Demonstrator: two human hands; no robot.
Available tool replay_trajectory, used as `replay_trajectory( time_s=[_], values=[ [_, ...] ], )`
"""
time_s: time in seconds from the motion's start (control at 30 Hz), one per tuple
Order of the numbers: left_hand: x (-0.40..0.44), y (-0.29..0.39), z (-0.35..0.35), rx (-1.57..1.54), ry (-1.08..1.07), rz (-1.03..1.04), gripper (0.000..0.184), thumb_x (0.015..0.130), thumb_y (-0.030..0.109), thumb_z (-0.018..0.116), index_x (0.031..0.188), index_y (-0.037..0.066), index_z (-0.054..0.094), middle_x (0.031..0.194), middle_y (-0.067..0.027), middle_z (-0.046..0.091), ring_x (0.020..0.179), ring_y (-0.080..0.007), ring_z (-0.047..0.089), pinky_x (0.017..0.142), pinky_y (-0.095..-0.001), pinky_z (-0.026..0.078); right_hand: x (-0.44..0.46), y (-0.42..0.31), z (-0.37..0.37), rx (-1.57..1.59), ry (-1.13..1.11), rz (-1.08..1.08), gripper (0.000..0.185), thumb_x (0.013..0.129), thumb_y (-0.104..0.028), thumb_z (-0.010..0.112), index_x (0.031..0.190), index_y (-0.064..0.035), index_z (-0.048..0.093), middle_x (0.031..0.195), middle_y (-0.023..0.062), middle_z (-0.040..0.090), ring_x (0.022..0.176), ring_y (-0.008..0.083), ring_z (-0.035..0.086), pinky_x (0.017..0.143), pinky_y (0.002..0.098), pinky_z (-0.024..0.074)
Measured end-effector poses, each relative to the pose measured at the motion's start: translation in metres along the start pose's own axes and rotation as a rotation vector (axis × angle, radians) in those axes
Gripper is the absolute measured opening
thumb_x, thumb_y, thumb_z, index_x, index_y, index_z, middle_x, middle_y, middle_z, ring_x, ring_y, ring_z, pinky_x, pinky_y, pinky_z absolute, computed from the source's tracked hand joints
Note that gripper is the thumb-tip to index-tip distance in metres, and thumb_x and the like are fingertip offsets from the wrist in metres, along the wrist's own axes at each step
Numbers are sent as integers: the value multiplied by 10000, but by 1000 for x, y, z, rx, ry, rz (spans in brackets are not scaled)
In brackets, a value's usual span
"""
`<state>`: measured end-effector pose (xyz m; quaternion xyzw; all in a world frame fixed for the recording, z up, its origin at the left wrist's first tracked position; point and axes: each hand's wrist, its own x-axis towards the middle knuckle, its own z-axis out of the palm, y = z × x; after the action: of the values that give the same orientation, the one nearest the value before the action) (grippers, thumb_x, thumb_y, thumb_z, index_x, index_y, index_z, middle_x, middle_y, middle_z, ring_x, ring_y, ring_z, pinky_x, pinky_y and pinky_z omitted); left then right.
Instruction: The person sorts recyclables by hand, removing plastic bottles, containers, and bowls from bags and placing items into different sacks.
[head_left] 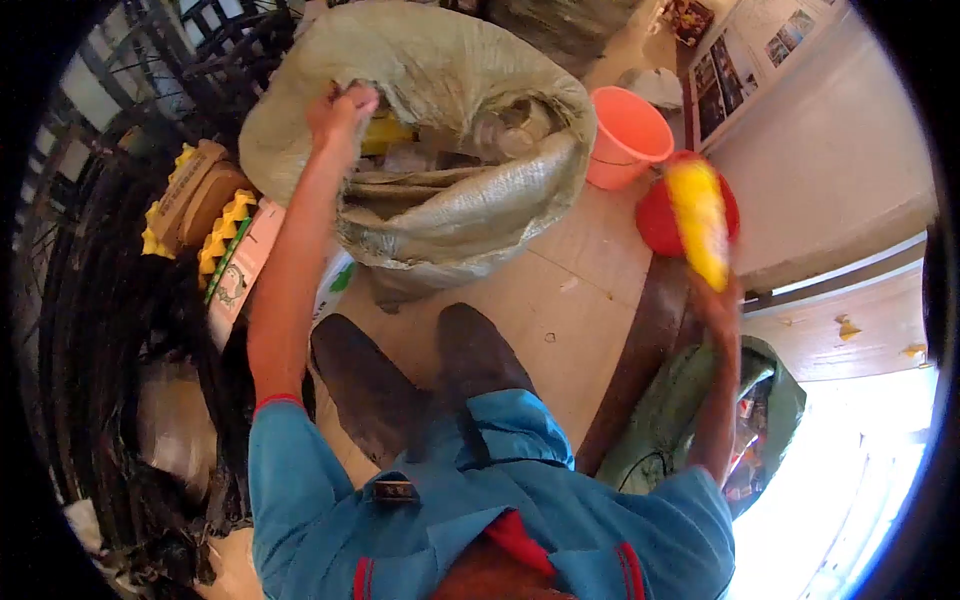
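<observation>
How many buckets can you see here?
2: an orange bucket beside the big open sack, and a red bucket partly behind the yellow item in the right hand. Others may be hidden.

Olive woven sack [480, 215], yellow object [700, 220]
The sack is gaping, its rim sagging in folds; the object (blurred, pale-patched) is being held to its right

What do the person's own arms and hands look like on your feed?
Both blue sleeves are short: the left sleeve has a red edge at its cuff. The left hand and blurred right hand look bare, without gloves.
</observation>
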<state>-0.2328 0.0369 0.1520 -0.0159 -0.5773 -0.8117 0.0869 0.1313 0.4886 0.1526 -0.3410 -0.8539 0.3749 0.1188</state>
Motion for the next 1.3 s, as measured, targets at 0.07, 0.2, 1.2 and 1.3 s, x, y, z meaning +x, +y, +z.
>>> replay_trajectory(
  time_s=[0.07,0.2,1.2,1.3],
  values=[
    [32,1,-4,-54,81,82,271,781,-2,599,1029,-96,542,961,-183,623,862,-275,644,773,-351,557,-30,130,-71,-7,410,-50,278,797,-228,698,980,-43,602,690,-14,557,487,66,454,411,231,335],
    [101,21,-19,-248,-41,105,289,837,6,545,1108,-82,494,1057,-187,608,889,-274,642,808,-367,536,-147,324,-156,51,801,500,396,745,-274,726,1026,-23,607,762,77,627,583,186,572,499,305,441],
    [38,-46,-48,1586,-287,540,653,852,471,561,1363,112,371,1054,-192,632,926,-376,604,750,-441,472,-207,374,-179,-605,513,576,446,720,-327,692,1036,-23,609,940,211,650,912,359,624,739,446,495],
    [60,-59,-86,1697,-219,586,561,882,502,504,1302,133,463,988,-184,650,861,-383,612,708,-447,469,-207,349,-177,-488,477,706,465,719,-247,661,1121,-38,554,1034,210,632,992,359,599,817,441,477]
  ],
)
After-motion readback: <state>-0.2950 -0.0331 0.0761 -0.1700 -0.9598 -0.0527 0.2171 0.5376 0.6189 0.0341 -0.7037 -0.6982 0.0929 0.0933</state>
